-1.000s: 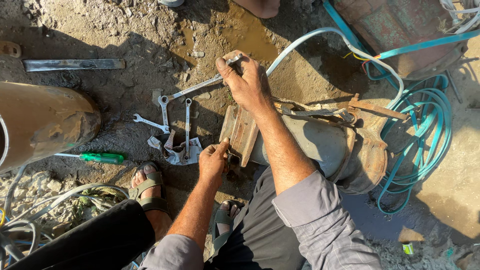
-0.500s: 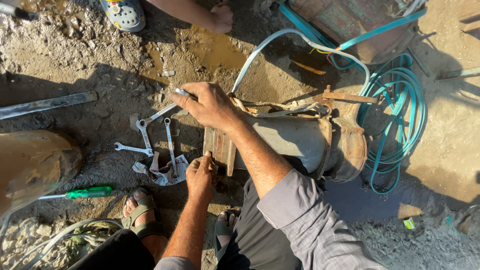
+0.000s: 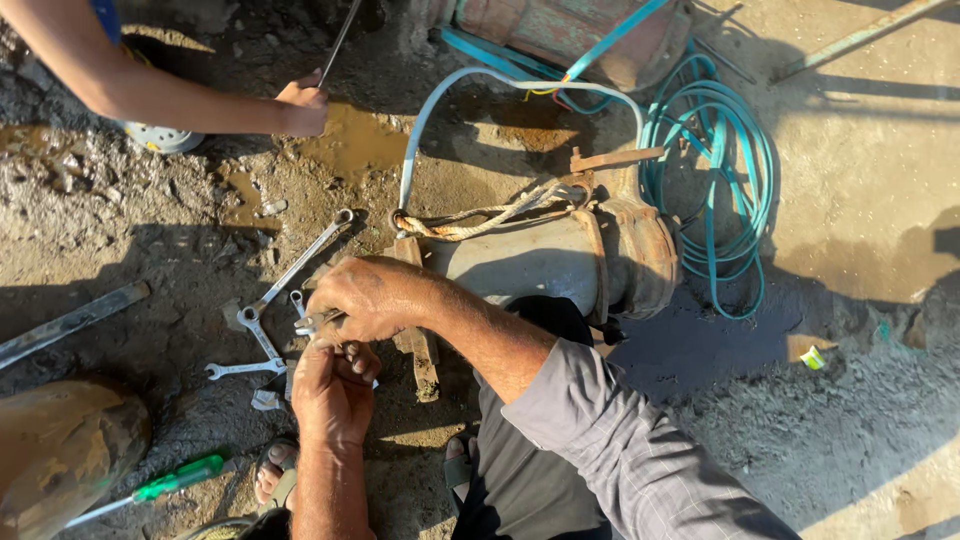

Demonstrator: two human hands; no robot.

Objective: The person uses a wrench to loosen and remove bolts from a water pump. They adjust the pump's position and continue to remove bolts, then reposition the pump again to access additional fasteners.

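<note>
Head view: I am gripping a small spanner (image 3: 312, 322) in my right hand (image 3: 365, 298), left hand (image 3: 330, 392) closing beside it; next, seating it squarely on the pump (image 3: 545, 262) fitting.

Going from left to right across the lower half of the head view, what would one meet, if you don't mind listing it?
Rusty cylinder → green-handled screwdriver → left hand → grey pump body → coiled teal hose → small green scrap.
</note>
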